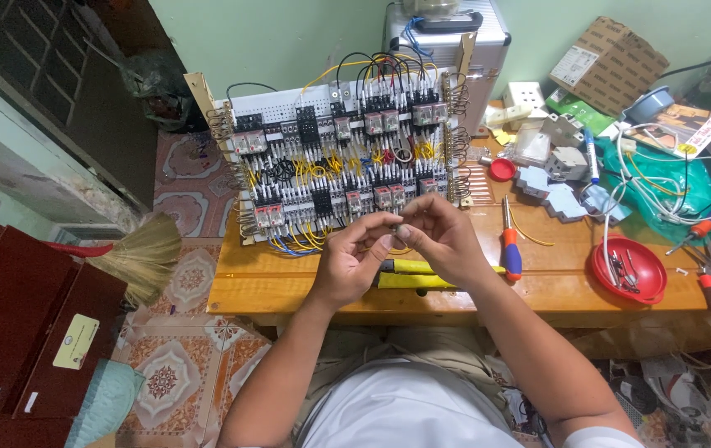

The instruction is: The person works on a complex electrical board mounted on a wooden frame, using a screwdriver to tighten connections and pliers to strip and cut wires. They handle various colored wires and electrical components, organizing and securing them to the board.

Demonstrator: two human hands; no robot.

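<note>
Bright, even indoor light falls from above, with only soft shadows under the hands (397, 245) on the glossy wooden table (289, 282). The centre is sharp. Wide-angle distortion bends the edges, and the dark upper left corner loses detail.

What we pinch between our left hand (354, 255) and right hand (441, 236) is too small to tell. Our hands hide the middle of the yellow tool (412, 267) on the table (555, 286). The broom (141, 253) handle runs behind the cabinet (15, 323).
</note>
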